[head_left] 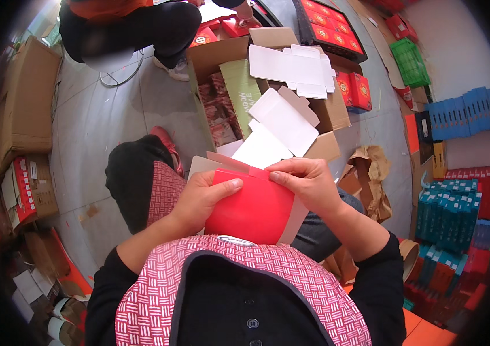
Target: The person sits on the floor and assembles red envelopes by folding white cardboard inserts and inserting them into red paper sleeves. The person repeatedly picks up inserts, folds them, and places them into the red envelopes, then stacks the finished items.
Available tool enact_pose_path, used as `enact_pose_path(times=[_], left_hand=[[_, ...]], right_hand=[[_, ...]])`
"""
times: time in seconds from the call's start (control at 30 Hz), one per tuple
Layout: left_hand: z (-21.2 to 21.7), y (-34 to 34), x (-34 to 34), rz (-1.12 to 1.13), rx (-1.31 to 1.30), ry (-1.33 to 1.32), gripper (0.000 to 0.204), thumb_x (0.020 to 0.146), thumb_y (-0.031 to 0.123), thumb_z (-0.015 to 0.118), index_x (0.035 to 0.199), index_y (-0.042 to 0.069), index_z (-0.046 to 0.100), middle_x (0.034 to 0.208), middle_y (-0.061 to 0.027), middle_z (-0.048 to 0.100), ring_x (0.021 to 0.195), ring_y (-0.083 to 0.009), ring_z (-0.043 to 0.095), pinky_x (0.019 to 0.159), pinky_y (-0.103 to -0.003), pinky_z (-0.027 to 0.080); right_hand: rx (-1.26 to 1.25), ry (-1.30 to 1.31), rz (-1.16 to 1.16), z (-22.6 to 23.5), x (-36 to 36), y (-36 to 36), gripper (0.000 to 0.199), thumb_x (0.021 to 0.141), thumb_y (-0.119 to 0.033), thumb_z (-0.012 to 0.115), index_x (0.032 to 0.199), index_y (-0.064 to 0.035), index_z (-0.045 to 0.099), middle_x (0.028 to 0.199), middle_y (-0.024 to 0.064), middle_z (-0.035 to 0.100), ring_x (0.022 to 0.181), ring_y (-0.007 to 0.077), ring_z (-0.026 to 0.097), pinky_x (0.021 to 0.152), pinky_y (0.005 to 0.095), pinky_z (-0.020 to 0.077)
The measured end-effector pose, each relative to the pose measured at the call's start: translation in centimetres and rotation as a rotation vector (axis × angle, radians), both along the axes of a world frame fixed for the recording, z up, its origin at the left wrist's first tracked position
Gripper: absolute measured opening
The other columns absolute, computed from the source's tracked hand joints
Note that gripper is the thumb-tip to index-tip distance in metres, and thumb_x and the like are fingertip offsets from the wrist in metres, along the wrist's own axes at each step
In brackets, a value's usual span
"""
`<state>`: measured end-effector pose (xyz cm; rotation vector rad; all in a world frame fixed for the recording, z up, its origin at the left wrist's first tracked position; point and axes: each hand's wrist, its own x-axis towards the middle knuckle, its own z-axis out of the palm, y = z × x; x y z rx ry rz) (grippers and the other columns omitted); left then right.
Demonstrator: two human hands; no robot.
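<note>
I hold a flat red cardboard box blank (pixel 253 210) in front of my chest with both hands. My left hand (pixel 201 196) grips its left edge, thumb lying across the red face. My right hand (pixel 305 179) pinches the top right edge, fingers curled over the fold. The blank's pale inner side shows along its top and right edges. Just beyond it, more flat white box blanks (pixel 282 124) lie stacked on an open brown carton (pixel 328 112).
Another person in dark trousers (pixel 135 29) crouches at the top left. Brown cartons (pixel 26 104) stand at the left. Red boxes (pixel 334 26) lie at the top, blue boxes (pixel 449 210) stack at the right, and a green crate (pixel 411 60) sits nearby.
</note>
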<state>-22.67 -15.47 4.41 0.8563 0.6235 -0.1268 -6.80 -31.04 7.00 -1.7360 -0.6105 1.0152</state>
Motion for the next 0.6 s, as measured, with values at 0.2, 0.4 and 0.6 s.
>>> enact_pose_path(times=[0.2,0.4,0.6], left_hand=[[0.28,0.10,0.01,-0.016,0.060,-0.044,0.024,0.089,0.014,0.058,0.104,-0.004,0.063,0.092,-0.0091,0.066,0.079,-0.0126,0.063,0.071,-0.024,0.051],[0.53,0.35,0.02,-0.047,0.130,-0.073,0.023,0.090,0.014,0.057,0.104,-0.004,0.064,0.092,-0.0081,0.066,0.080,-0.0113,0.062,0.071,-0.024,0.051],[0.13,0.36,-0.14,-0.027,0.071,-0.073,0.024,0.089,0.015,0.059,0.106,-0.003,0.062,0.095,-0.0103,0.067,0.081,-0.0138,0.064,0.074,-0.026,0.052]], right_hand=[[0.065,-0.143,-0.004,-0.20,-0.61,-0.06,0.012,0.083,-0.004,0.066,0.093,0.0025,0.070,0.087,0.0095,0.069,0.078,0.0113,0.062,0.070,0.0229,0.0509],[0.065,-0.184,-0.002,-0.26,-0.64,0.07,0.012,0.082,-0.003,0.066,0.092,0.0022,0.070,0.089,0.0113,0.069,0.079,0.0129,0.064,0.071,0.0236,0.0511],[0.110,-0.262,0.019,-0.35,-0.86,0.26,0.011,0.082,-0.001,0.065,0.092,0.0014,0.070,0.089,0.0113,0.068,0.080,0.0128,0.063,0.071,0.0234,0.0511]])
